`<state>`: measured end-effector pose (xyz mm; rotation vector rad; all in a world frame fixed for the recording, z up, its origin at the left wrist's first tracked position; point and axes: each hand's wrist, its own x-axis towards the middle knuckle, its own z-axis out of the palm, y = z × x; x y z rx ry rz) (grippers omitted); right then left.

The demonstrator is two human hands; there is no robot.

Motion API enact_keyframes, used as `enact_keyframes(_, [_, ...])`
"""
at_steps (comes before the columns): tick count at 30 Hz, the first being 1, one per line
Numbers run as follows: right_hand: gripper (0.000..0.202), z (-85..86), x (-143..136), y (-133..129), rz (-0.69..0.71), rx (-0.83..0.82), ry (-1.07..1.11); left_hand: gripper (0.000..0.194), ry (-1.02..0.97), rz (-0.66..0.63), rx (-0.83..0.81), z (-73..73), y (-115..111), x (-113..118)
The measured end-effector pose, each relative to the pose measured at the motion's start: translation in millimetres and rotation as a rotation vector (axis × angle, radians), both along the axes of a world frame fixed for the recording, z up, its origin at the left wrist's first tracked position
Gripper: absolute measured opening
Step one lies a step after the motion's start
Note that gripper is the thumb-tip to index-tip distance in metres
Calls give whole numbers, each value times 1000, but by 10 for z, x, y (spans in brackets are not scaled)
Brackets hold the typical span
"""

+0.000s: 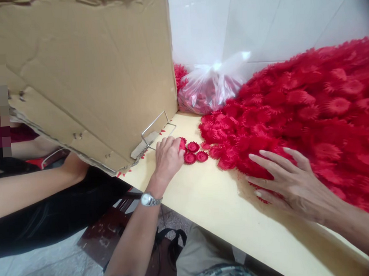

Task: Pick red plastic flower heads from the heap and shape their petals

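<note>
My left hand [169, 157], with a watch on its wrist, is closed, its fingers curled at a red artificial flower [182, 143] that they partly hide. Beside it on the tabletop lies a small group of red flower pieces [193, 147] with toothed edges and dark centres. A large heap of red flower pieces [264, 120] covers the right side. My right hand [285, 181] rests palm down at the heap's near edge, open, its fingers spread over the flowers.
A tall cardboard panel [89, 69] stands at the left, with a bent wire frame [157, 127] at its foot. Behind is a clear plastic bag [211, 90] of red pieces against the tiled wall [258, 17]. Another person's arm [34, 191] shows at the left beyond the panel.
</note>
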<state>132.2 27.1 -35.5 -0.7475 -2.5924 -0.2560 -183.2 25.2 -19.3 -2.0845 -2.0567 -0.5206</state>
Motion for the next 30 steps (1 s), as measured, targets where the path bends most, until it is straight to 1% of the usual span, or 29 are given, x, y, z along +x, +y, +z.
enact_keyframes(1, [17, 6, 4, -17, 14, -2, 20, 23, -126, 6, 38, 16, -27, -3])
enact_keyframes(2, [16, 12, 9, -33, 29, 4, 43, 25, -323, 5, 76, 34, -65, 8])
enact_keyframes(3, [17, 21, 13, -51, 48, 15, 58, 26, -586, -7, 109, 54, -116, 34])
enact_keyframes(4, [19, 34, 12, -69, 69, 28, 68, 28, -894, -32, 118, 72, -179, 80])
enact_keyframes(5, [23, 53, 3, -91, 86, 39, 85, 30, -1210, -67, 93, 86, -252, 144])
enact_keyframes(6, [26, 77, -18, -117, 104, 43, 103, 32, -1490, -118, 38, 94, -332, 225])
enact_keyframes(8, [30, 145, -100, -186, 117, 21, 178, 32, -1922, -171, -152, 87, -497, 425])
enact_keyframes(9, [29, 186, -160, -227, 105, -2, 231, 31, -2084, -170, -219, 72, -575, 534])
enact_keyframes(11, [27, 264, -302, -314, 48, -73, 334, 25, -2285, -180, -303, 28, -710, 748])
enact_keyframes(14, [27, 334, -485, -421, -40, -283, 423, 21, -2430, -245, -408, -45, -848, 1017])
enact_keyframes(16, [22, 337, -534, -472, -42, -438, 472, 15, -2484, -263, -461, -85, -904, 1149])
enact_keyframes(18, [12, 318, -520, -521, -29, -522, 516, 10, -2495, -233, -505, -114, -942, 1252])
enact_keyframes(19, [8, 306, -497, -547, -33, -524, 532, 11, -2483, -207, -528, -124, -956, 1297])
enact_keyframes(21, [8, 286, -442, -602, -76, -468, 545, 17, -2442, -146, -551, -135, -976, 1378])
enact_keyframes(23, [9, 276, -395, -650, -122, -406, 538, 20, -2393, -103, -541, -135, -983, 1452])
enact_keyframes(25, [10, 277, -364, -684, -138, -398, 535, 22, -2326, -89, -502, -128, -983, 1516])
enact_keyframes(28, [10, 296, -323, -714, -137, -494, 548, 27, -2192, -76, -414, -119, -979, 1577])
enact_keyframes(30, [13, 316, -276, -729, -108, -633, 557, 29, -2124, -80, -385, -113, -982, 1586])
